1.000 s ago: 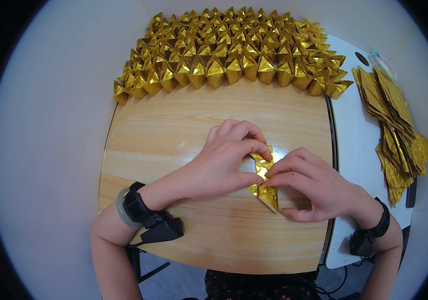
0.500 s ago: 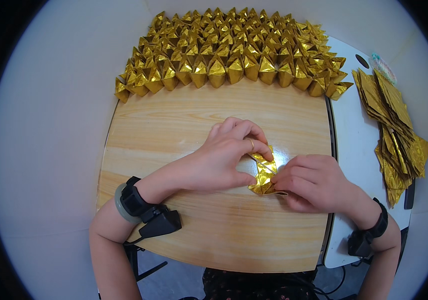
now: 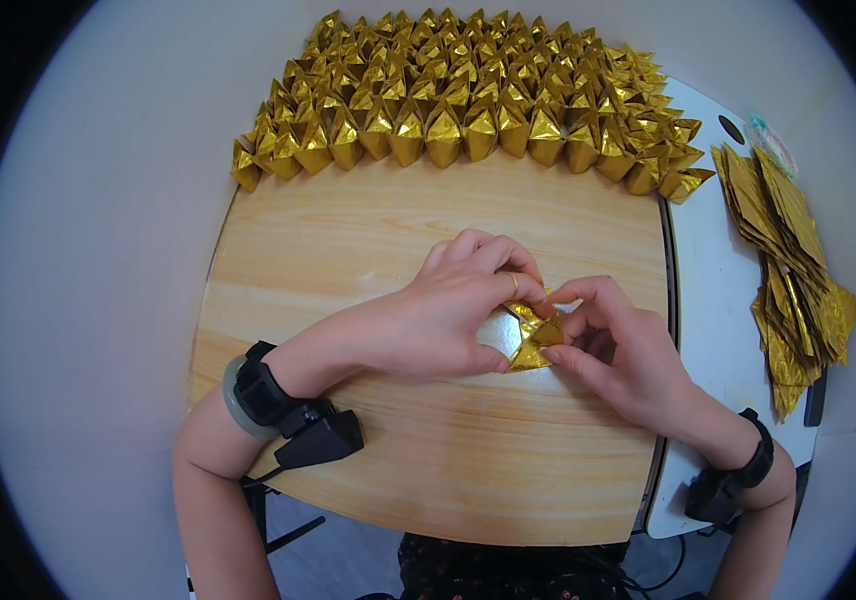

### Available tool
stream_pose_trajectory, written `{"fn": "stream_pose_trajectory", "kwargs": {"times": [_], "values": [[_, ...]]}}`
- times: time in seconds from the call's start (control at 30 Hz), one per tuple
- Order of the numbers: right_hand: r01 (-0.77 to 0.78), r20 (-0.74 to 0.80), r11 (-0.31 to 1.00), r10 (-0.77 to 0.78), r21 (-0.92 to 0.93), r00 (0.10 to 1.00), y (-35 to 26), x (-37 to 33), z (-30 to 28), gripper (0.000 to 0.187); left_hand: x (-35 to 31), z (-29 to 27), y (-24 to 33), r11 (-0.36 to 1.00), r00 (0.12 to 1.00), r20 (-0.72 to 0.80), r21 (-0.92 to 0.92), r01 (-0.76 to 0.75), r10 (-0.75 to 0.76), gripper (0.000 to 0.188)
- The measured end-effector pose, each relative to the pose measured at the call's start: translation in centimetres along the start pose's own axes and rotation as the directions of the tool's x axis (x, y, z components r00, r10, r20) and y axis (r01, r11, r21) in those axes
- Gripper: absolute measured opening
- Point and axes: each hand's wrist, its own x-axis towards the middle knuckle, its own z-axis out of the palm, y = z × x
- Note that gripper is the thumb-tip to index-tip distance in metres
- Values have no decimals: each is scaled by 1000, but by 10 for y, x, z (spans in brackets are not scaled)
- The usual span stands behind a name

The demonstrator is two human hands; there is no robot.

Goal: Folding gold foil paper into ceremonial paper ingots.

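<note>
Between my two hands, a sheet of gold foil paper (image 3: 530, 352) is partly folded just above the wooden tabletop. My left hand (image 3: 473, 305) is closed on its left side, thumb at the lower edge and fingers at the upper edge. From the right, my right hand (image 3: 616, 345) pinches the paper with thumb and index finger at a folded flap. The fingers hide part of the sheet, so its full shape cannot be made out.
Rows of folded gold paper ingots (image 3: 443, 130) fill the far end of the wooden table (image 3: 428, 440). On a white table (image 3: 718, 300) at the right lies a stack of gold paper pieces (image 3: 793, 270). Black devices with a cable (image 3: 320, 437) are strapped to my wrists.
My right hand has moved slightly up and changed its grip, thumb and index now apart around a flap. The paper's right side is folded inward. My left hand keeps its hold.
</note>
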Motion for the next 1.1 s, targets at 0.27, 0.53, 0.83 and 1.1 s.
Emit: {"fn": "stream_pose_trajectory", "kwargs": {"times": [0.27, 0.53, 0.83, 1.1], "values": [[-46, -38, 998, 47, 46, 998, -4, -1, 6, 47, 1, 0, -2, 999, 999, -16, -35, -34, 33, 48], [-30, -45, 997, 33, 73, 998, -3, -2, 7, 45, 1, -1, -3, 998, 998, -32, -43, -52, 50, 45], [-11, -59, 997, 16, 77, 998, 1, -5, 7, 41, 2, -2, -7, 994, 997, -43, -85, -66, 63, 37], [-15, -35, 1000, 14, -15, 999, -3, -3, 6, 36, 1, -1, -4, 996, 997, -47, -64, -67, 64, 41]]}}
